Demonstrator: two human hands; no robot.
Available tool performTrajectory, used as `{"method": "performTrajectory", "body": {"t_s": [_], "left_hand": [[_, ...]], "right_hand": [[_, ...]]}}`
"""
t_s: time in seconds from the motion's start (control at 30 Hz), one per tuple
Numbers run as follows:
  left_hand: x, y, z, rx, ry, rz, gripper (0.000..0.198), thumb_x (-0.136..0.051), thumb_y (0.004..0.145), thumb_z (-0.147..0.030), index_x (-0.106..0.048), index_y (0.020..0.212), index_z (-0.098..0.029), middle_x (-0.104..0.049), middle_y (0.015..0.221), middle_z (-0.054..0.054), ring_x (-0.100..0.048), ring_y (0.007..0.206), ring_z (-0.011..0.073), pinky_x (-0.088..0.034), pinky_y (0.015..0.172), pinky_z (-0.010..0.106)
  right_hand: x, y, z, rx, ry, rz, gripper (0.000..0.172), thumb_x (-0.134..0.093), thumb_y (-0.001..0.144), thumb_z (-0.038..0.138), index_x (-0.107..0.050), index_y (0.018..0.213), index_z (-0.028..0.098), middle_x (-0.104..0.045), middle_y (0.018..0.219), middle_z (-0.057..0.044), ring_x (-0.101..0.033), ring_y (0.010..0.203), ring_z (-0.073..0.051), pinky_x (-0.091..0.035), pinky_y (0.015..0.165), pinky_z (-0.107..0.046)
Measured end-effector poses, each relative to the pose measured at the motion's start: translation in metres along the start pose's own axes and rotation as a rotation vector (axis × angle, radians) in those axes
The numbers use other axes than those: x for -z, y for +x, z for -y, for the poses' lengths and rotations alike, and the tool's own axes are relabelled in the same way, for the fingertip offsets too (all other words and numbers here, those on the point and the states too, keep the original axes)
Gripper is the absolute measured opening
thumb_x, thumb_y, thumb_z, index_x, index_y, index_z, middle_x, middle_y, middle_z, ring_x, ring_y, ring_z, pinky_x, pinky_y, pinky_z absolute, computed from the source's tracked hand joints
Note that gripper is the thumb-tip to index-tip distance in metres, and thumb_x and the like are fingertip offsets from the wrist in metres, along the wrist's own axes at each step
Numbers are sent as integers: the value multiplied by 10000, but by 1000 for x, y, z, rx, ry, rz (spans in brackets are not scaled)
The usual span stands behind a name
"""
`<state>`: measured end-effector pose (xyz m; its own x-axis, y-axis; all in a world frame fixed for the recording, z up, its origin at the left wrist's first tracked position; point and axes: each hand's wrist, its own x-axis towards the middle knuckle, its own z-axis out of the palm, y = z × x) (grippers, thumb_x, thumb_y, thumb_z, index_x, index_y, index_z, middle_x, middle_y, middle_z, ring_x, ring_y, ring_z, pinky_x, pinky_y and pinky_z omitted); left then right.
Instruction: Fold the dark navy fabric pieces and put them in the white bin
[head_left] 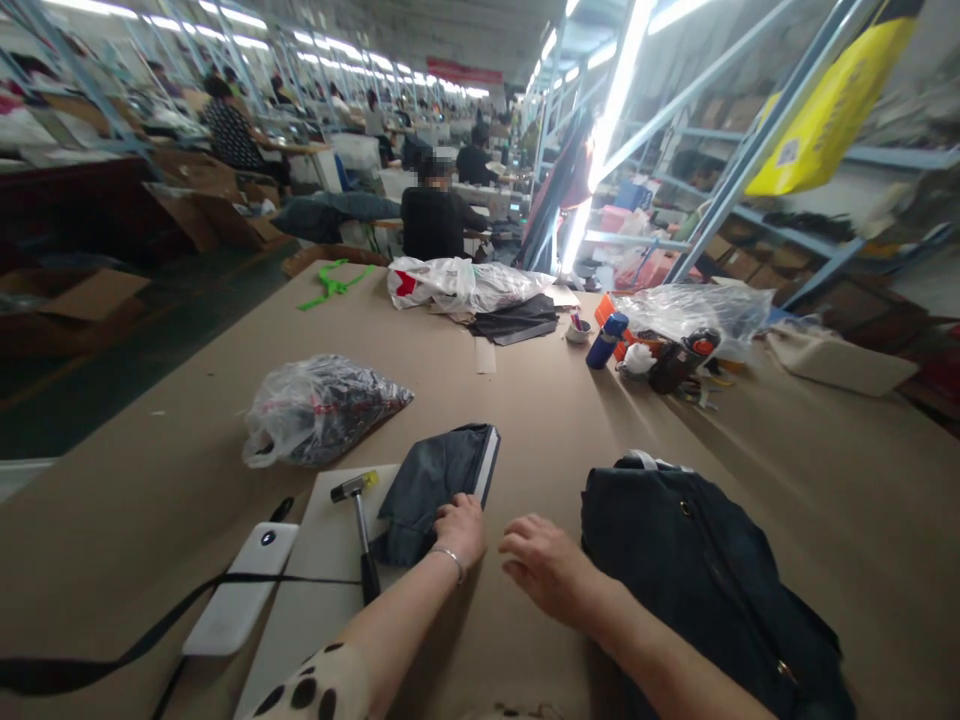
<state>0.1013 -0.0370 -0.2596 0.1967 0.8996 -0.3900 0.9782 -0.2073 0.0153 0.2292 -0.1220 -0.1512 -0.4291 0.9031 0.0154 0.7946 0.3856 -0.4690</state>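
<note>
I have my left hand (460,530) on the cloth (431,478) at twelve — can't tell its grip; right hand (551,565) open, empty; hammer (363,530) idle at eleven.

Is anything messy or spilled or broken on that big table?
I see nothing spilled or broken. Two things look untidy: a bright green, thin strap lies in a tangle near the far left edge of the brown tabletop, and a long black strap trails loosely across a flat white case and a pale board.
</note>
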Motion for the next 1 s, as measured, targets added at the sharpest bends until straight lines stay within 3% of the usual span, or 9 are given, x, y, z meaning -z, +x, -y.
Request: {"method": "performTrajectory", "body": {"t_s": [0.13,0.33,0.43,0.57,0.7,0.77,0.87,0.93,1.0], "left_hand": [[-1,-2,-6,43,-17,-26,411,-273,839,-41,-506,1177,-5,-483,1154,317,-561,1002,429,-463,684,544],[19,-5,21,-71,-140,-20,408,-266,823,-15,-540,1125,-35,-557,1088,272,-607,966,342,-471,744,456],[40,-13,34,-207,-208,40,357,-402,762,-51,-576,1070,-98,-619,1019,189,-629,913,285,-484,760,386],[74,-39,38,-517,-331,67,458,-481,653,-62,-588,1068,-224,-636,1050,51,-586,999,191,-443,865,260],[96,-68,36,-730,-496,69,507,-453,607,-54,-601,1059,-232,-636,1000,37,-588,934,181,-458,854,280],[97,-79,36,-688,-521,-129,475,-488,651,-111,-589,1101,-221,-610,1082,65,-556,1025,221,-429,936,350],[88,-86,30,-558,-754,-515,340,-585,715,-311,-606,1042,-220,-551,1197,81,-473,1157,278,-336,1037,430],[79,-87,16,-389,-1044,-417,319,-632,694,-398,-613,950,-209,-605,1069,77,-561,1017,263,-441,932,396],[70,-89,-6,-166,-1359,-90,364,-667,665,-428,-599,933,-192,-642,941,70,-621,844,239,-524,747,353]], "right_hand": [[-20,16,17,26,-22,126,146,-516,840,231,-608,950,207,-627,957,-45,-553,899,-189,-439,827,-300],[-24,-10,-2,-86,-11,195,160,-528,839,207,-615,972,224,-629,970,-24,-563,919,-169,-439,811,-259],[-13,-13,-23,-115,-147,70,237,-573,811,197,-604,1043,238,-590,1126,-50,-495,1080,-223,-394,925,-335],[10,-1,-38,-12,-351,-47,504,-564,819,186,-439,1300,271,-424,1370,-85,-274,1298,-314,-197,1061,-509],[28,5,-41,25,-282,166,195,-493,872,219,-614,1024,204,-639,990,-79,-566,989,-211,-396,913,-360],[32,3,-43,-108,-240,163,175,-486,884,279,-631,869,182,-643,880,-62,-604,857,-178,-446,762,-276],[33,-3,-48,-340,-251,50,244,-476,889,393,-610,874,189,-632,944,-57,-610,859,-175,-441,691,-252],[30,-8,-47,-504,-221,-37,291,-464,882,461,-591,878,200,-641,923,-44,-618,829,-171,-434,669,-250],[22,-13,-40,-604,-150,-129,302,-464,869,491,-574,862,210,-654,874,-32,-624,798,-174,-425,646,-252]]}}
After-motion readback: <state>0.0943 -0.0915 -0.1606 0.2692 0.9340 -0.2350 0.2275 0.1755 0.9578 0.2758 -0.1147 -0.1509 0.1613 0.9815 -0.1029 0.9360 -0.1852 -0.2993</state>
